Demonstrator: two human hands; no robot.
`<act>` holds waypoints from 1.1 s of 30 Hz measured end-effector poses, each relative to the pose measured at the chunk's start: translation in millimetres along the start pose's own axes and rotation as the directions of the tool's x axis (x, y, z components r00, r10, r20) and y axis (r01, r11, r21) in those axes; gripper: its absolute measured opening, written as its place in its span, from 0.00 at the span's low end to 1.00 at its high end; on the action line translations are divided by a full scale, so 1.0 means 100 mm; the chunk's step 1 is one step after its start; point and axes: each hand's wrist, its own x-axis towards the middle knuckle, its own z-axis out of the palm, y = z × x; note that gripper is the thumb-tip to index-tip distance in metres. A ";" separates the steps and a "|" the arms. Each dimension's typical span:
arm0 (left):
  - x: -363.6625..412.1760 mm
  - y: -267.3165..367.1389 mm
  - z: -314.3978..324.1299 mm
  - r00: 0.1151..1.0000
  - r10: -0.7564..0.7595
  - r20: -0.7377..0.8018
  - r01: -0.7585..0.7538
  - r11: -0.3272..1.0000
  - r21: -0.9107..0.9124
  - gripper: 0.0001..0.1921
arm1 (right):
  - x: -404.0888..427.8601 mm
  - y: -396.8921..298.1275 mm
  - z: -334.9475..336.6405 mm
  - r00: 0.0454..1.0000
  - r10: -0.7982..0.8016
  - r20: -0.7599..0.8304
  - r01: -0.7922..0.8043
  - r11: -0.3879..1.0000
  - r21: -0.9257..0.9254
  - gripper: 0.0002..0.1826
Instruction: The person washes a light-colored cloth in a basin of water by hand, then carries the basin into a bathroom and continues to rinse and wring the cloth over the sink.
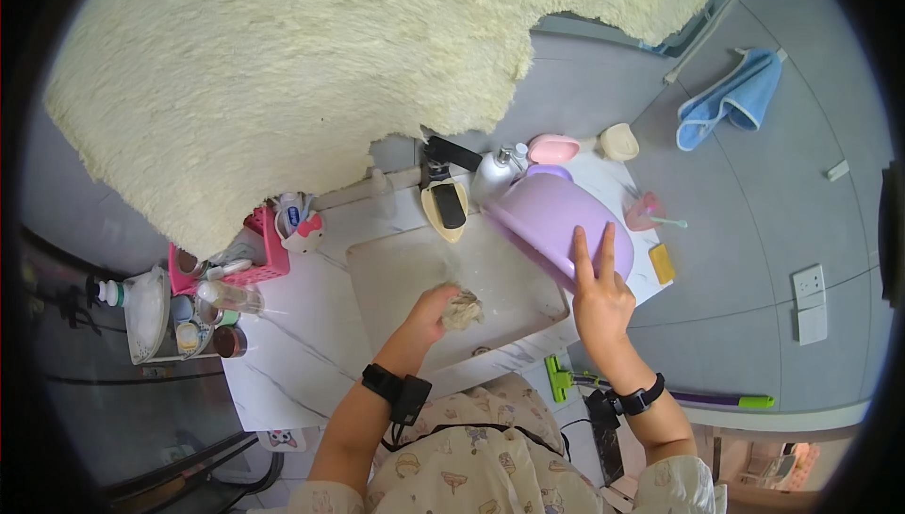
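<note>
My left hand (433,312) holds a crumpled pale cloth (463,309) over the white sink basin (396,288), beneath the faucet (437,168), where water seems to run. A boat-shaped cream spout piece with a dark insert (445,210) sits at the faucet. My right hand (605,295) is raised with two fingers extended and the others folded; nothing shows in it. Behind those fingers a purple plastic basin (558,221) lies tilted on the sink's right edge. Whether the fingertips touch it I cannot tell. A black strap with a small device is on each wrist.
Left on the marble-patterned counter (283,344) are a pink basket (272,245), a cat-shaped cup (300,235), bottles and jars. Pump bottles (495,175), a pink soap dish (553,149) and a yellow sponge (662,264) lie right. A shaggy cream sheet (283,76) covers the upper view.
</note>
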 end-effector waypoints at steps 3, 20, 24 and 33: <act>0.03 0.01 0.09 1.000 -0.009 -0.024 0.010 1.000 0.017 0.10 | -0.08 0.15 0.15 0.992 0.121 0.033 -0.124 0.986 0.114 0.37; 0.35 0.63 0.60 0.882 0.464 0.081 -0.400 0.646 0.651 0.25 | -0.94 -0.29 2.43 0.558 0.035 0.829 -0.807 -0.209 0.552 0.20; 0.31 1.09 0.95 0.897 0.412 0.162 -0.433 0.892 0.127 0.23 | -0.81 -0.27 2.22 0.543 0.104 0.833 -0.840 0.057 0.540 0.21; 0.32 1.38 1.07 0.897 0.380 0.224 -0.317 0.909 -0.272 0.20 | -0.76 -0.08 2.08 0.771 0.184 0.610 -0.613 0.478 0.630 0.33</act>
